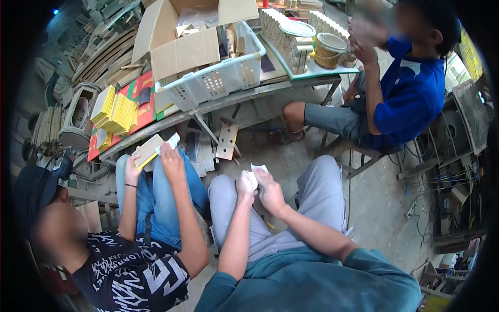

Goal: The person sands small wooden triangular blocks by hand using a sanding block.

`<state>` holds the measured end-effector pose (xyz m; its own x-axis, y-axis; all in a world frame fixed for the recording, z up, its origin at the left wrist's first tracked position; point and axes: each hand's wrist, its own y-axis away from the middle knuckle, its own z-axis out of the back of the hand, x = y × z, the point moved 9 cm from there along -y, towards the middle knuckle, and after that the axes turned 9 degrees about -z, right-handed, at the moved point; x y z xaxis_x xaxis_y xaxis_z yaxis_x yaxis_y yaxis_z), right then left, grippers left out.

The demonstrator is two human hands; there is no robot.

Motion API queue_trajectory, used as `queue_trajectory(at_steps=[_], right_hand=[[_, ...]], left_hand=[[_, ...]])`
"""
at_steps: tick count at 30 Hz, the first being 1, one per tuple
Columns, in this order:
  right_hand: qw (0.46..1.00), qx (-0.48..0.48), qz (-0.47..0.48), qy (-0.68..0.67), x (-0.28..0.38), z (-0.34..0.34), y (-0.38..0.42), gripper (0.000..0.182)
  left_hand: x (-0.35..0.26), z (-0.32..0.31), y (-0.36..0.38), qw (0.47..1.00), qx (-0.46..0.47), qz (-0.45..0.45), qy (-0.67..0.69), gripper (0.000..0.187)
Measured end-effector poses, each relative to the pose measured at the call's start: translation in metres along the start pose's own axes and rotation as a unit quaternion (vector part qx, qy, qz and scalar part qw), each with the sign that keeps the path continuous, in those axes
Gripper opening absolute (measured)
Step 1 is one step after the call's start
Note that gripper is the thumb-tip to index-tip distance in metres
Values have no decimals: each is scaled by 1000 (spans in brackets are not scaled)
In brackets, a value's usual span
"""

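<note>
My left hand [246,186] is closed round a small pale piece [252,180], perhaps wood, held above my lap between my knees. My right hand [271,192] presses against that piece from the right, its fingers bent. A scrap of white sheet [259,168], like the back of sandpaper, sticks out beyond my right fingers. Most of the piece and of the sheet is hidden by my hands. To my left, a co-worker holds a flat wooden board [149,151] with a yellow edge and a white printed sheet [173,141] against it.
A long workbench [218,102] ahead bears a white plastic basket [210,78] with a cardboard box [187,54], and yellow-edged stacks [115,112]. A tub [329,51] stands farther right. Another person in a blue shirt [416,86] sits ahead right. A board with holes [227,140] leans beneath the bench.
</note>
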<state>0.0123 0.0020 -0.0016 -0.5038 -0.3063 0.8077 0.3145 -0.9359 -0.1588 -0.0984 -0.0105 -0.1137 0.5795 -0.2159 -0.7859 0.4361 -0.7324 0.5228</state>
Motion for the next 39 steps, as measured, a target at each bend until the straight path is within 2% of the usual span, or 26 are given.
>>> queue_trajectory(at_steps=[1,2,4,5,6,9,10,11,12,14,16,18,19,22,23,25,26,27,28,30,31,33,34,37,38,39], right_hand=[[1000,-10,24,-10,16,1,12,48],[998,-19,49,-17,27,2,24,49],[999,-11,51,-12,15,0,14,54],[1000,-15,4,-7,-3,0,-1,55],[999,-22,-43,-3,-18,1,-11,56],[1000,-24,3,-17,9,1,7,54],[998,-12,37,-39,21,-1,20,53],[997,-14,80,-16,30,-2,28,52],[997,-16,76,-10,25,-3,24,52],[999,-37,19,-11,-5,-2,1,53],[999,-34,-22,0,-22,1,-9,53],[1000,-16,10,-5,1,1,4,54],[999,-28,36,-24,16,3,17,56],[997,-41,49,-53,22,11,13,57],[998,-43,19,-48,3,6,2,57],[998,-41,-30,-28,-18,5,-14,55],[998,-45,-28,-32,-7,7,-9,55],[999,-36,12,-29,13,7,2,55],[998,-25,53,-23,30,7,13,55],[996,-22,80,-22,37,8,16,55],[998,-30,48,-18,25,10,8,55],[999,-35,-10,-14,-15,2,-14,55],[999,-43,-21,1,-16,7,-23,54],[997,-56,34,-37,19,18,-4,52],[996,-39,61,-54,32,17,7,51],[994,-8,85,-66,40,12,12,51]], left_hand=[[4,13,-19,993,-79,-84,-24,27],[1,14,-16,993,-82,-83,-23,27],[10,5,-10,1000,-28,0,-3,26],[12,-1,-5,998,54,40,-4,25],[12,-3,-1,998,56,40,-3,25],[12,10,-13,1000,-2,8,-9,24],[-6,11,-17,991,-87,-104,-12,23],[0,10,-20,993,-91,-74,26,24],[11,11,-19,993,-95,-39,65,24],[10,-8,-3,994,75,50,57,26],[-2,-21,13,993,95,50,43,27],[-5,-8,4,998,41,15,44,26],[11,12,-21,992,-97,-49,62,27],[12,2,-20,993,-66,-31,93,27],[13,0,-8,997,34,51,44,26],[8,-4,3,999,27,36,25,25],[0,-5,0,1000,22,12,4,25],[10,8,-11,999,-25,18,20,24],[17,20,-33,992,-98,-74,24,23],[35,20,-45,989,-83,-24,116,29],[28,18,-34,989,-85,-20,119,29],[2,-9,0,998,49,31,1,29],[1,-11,2,998,48,29,0,29],[0,-2,-2,999,-4,29,15,33],[-2,8,-14,992,-104,-57,-33,35],[15,9,-23,994,-102,-30,27,36]])
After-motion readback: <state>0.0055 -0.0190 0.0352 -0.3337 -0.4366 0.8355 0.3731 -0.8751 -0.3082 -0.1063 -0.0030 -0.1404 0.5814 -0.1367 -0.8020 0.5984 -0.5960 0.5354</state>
